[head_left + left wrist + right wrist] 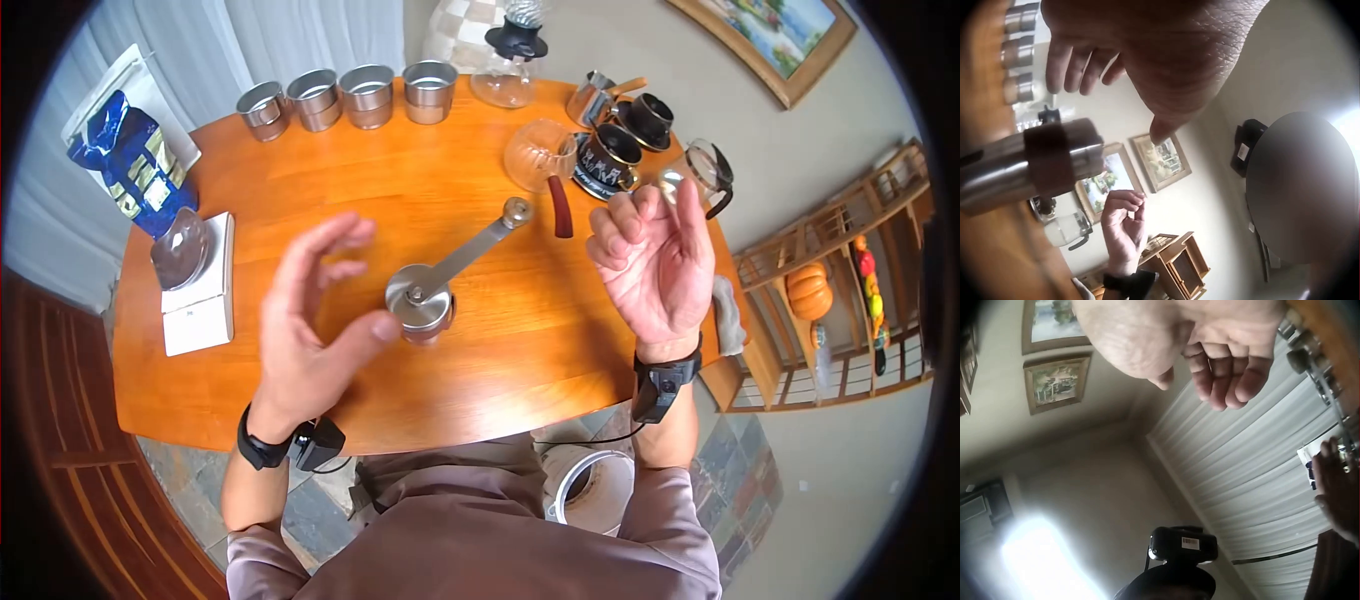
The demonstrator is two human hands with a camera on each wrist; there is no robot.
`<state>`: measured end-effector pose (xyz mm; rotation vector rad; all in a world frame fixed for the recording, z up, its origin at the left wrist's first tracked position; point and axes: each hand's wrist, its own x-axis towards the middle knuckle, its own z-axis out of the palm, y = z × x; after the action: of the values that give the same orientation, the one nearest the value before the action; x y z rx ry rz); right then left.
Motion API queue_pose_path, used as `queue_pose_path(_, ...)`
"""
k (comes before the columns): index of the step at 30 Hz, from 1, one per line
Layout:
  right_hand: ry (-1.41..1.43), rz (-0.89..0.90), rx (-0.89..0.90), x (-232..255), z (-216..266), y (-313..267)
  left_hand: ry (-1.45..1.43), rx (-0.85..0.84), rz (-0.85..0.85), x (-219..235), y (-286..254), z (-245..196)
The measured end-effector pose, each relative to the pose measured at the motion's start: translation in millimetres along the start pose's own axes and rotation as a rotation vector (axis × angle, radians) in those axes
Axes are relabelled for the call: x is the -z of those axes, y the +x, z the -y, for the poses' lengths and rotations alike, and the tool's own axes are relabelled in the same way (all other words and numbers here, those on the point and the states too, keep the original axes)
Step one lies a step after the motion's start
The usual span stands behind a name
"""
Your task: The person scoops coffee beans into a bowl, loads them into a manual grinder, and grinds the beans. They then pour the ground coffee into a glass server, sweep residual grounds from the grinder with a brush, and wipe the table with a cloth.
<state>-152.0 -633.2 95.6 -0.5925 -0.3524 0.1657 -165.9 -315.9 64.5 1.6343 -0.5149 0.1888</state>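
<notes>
A steel hand coffee grinder (pixel 420 312) stands upright on the wooden table, its crank pointing away and to the right and ending in a round knob (pixel 516 212). Just left of it my left hand (pixel 318 335) hovers, thumb and fingers spread apart around nothing, thumb tip close to the grinder's lid. In the left wrist view the grinder (pixel 1057 159) shows a brown band round its body, apart from the fingers. My right hand (pixel 655 270) is raised over the table's right side, palm up, fingers loosely bent and holding nothing.
Several steel cups (pixel 367 95) line the back edge. Left are a blue coffee bag (pixel 135 165) and a clear dish (pixel 183 250) on a white scale (pixel 200 315). Behind the right hand stand a glass pot with red handle (pixel 540 155), black cups (pixel 610 155) and a glass jug (pixel 700 165).
</notes>
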Motion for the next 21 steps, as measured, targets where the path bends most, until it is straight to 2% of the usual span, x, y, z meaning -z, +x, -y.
queue_pose_path(1, 0.0, 0.018, -0.002, 0.5, -0.7, 0.2, -0.024, 0.043, 0.05, -3.7, -1.1, 6.7)
queue_pose_path(4, 0.037, 0.027, -0.01, 0.2, -0.2, 0.8, 0.018, 0.032, 0.108, -18.7, -2.8, 15.0)
queue_pose_path(8, 0.053, 0.06, 0.01, 0.9, -5.2, 1.7, -0.084, 0.133, 0.1, -40.6, -3.4, 22.2)
queue_pose_path(10, -0.128, 0.007, 0.06, -1.8, -5.0, 4.2, -0.256, 0.133, 0.051, -50.2, -1.6, 25.1)
queue_pose_path(11, -0.116, 0.004, 0.055, -5.0, -4.5, 6.3, -0.249, 0.143, 0.048, -51.5, -1.4, 26.2)
queue_pose_path(13, -0.776, -0.266, 0.161, -10.2, -3.2, 11.0, -0.161, 0.25, 0.117, -51.3, -0.8, 28.3)
queue_pose_path(14, -1.037, -0.27, 0.212, -8.9, -3.2, 15.1, -0.153, 0.256, 0.112, -53.7, -0.1, 29.6)
queue_pose_path(15, -1.027, -0.269, 0.203, -9.7, -4.4, 18.0, -0.204, 0.229, 0.072, -57.1, -1.1, 31.0)
queue_pose_path(17, -1.625, -0.062, 0.319, -13.4, -4.8, 24.8, -0.25, 0.196, 0.025, -57.6, 0.2, 33.9)
queue_pose_path(19, -1.637, 0.002, 0.26, -13.7, -5.5, 25.8, -0.243, 0.158, 0.077, -55.2, -0.7, 36.0)
queue_pose_path(21, -2.01, 0.158, 0.167, -23.8, -0.7, 27.4, -0.222, 0.165, 0.09, -53.3, 0.7, 36.3)
